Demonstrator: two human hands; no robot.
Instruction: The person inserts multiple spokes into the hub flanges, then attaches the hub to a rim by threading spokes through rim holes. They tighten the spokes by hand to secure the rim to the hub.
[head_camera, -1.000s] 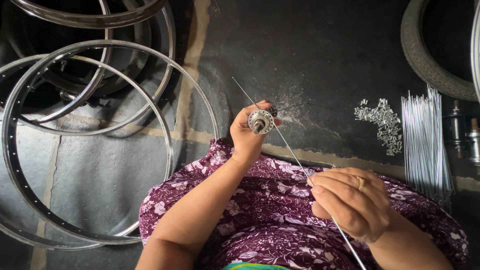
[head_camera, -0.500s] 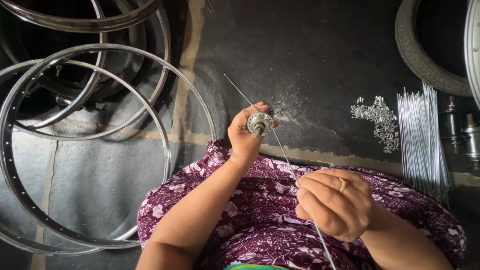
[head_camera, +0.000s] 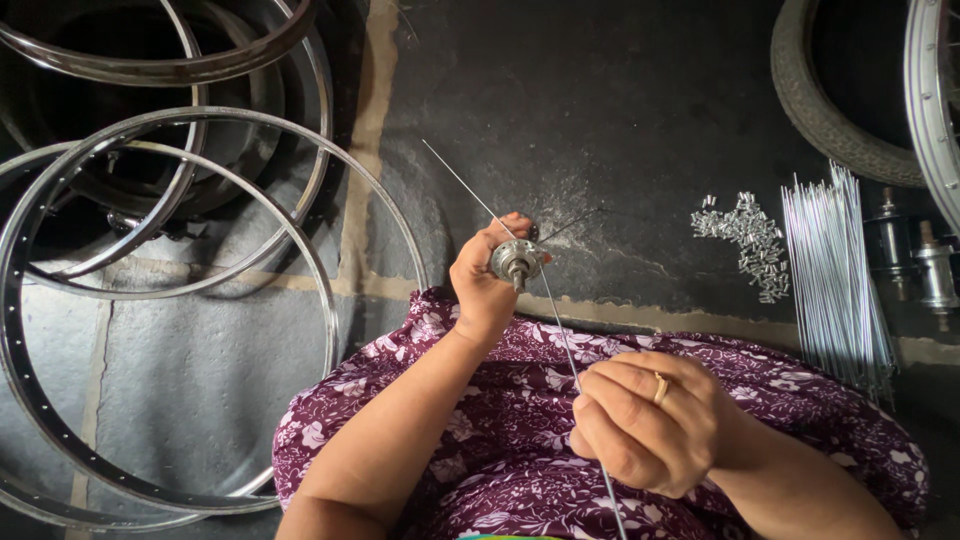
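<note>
Spoke (head_camera: 560, 335) further through hub (head_camera: 516, 262) than before

One head-worn camera looks steeply down from close above the lap; left hand (head_camera: 482, 290) sits near centre, wheel rims (head_camera: 150, 300) at nine o'clock, spoke bundle (head_camera: 835, 270) at three o'clock

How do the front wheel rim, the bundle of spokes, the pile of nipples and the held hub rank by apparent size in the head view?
1. Front wheel rim
2. Bundle of spokes
3. Pile of nipples
4. Hub, held in the left hand; it is nearer the camera, so its rank against the pile is unsure.
</note>
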